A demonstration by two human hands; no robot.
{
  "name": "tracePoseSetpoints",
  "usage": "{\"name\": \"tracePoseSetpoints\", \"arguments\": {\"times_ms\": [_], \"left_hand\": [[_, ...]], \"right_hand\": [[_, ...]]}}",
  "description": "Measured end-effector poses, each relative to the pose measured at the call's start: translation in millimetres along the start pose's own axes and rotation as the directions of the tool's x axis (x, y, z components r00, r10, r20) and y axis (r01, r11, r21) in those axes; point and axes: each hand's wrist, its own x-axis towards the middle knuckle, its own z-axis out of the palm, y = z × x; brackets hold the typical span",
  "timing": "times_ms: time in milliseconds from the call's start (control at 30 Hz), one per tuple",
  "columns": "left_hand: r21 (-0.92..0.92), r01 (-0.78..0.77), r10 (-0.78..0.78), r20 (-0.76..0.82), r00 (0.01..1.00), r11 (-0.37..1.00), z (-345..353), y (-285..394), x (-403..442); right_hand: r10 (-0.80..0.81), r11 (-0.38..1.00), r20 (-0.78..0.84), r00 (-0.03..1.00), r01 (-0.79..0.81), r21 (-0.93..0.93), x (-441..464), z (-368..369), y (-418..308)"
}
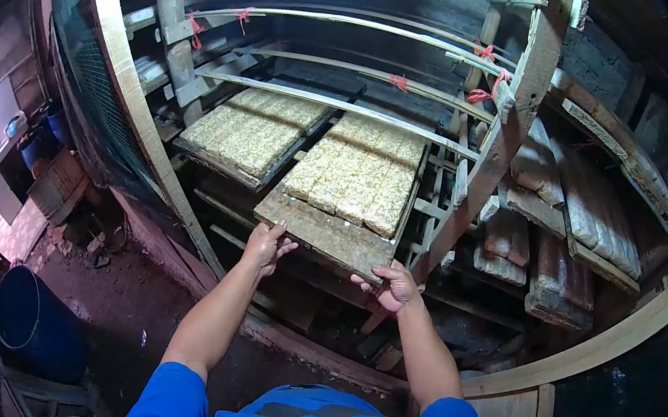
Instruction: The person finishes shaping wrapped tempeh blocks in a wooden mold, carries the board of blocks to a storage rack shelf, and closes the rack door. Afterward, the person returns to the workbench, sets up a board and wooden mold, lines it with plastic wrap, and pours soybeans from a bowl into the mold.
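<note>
A flat wooden tray (329, 235) lies on the rack in front of me, its bare near end sticking out toward me. My left hand (265, 247) grips the tray's near left corner, thumb on top and fingers under the edge. At the near right corner, my right hand (393, 287) holds it the same way. Rows of pale, grainy slabs that look like tempeh (356, 165) cover the rest of this tray. To its left, a second tray (214, 162) carries similar tempeh slabs (251, 126).
Wooden rack slats (347, 103), tied with red string, cross above the trays. A slanting post (496, 145) stands close by my right hand. More loaded boards (560, 303) fill the rack at right. A dark blue barrel (36, 322) stands on the floor at lower left.
</note>
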Motion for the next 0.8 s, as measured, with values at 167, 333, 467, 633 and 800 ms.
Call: {"name": "tracePoseSetpoints", "arguments": {"times_ms": [167, 333, 467, 633, 800], "left_hand": [[0.001, 0.028, -0.028, 0.011, 1.0, 1.0, 1.4, -3.1, 28.2], [0.003, 0.048, -0.048, -0.013, 0.999, 0.999, 12.9, 0.1, 44.2], [0.063, 0.054, -0.049, -0.079, 0.996, 0.997, 31.0, 7.8, 47.1], [0.191, 0.063, -0.051, -0.066, 0.997, 0.98, 32.5, 7.0, 66.9], [0.248, 0.07, -0.038, -0.133, 0.99, 0.966, 36.6, 7.2, 69.9]], "right_hand": [[-0.003, 1.0, -0.003, 1.0, 0.003, 0.011, 15.5, -3.9, -10.9], [-0.026, 1.0, -0.05, 0.998, 0.026, -0.012, 27.1, -4.1, -22.7], [-0.033, 0.999, -0.023, 0.999, 0.033, -0.005, 42.3, -14.1, -32.2], [-0.032, 0.999, -0.016, 0.999, 0.032, 0.003, 58.1, -28.8, -39.5], [-0.029, 0.999, 0.005, 1.0, 0.029, -0.039, 60.2, -28.6, -43.4]]}}
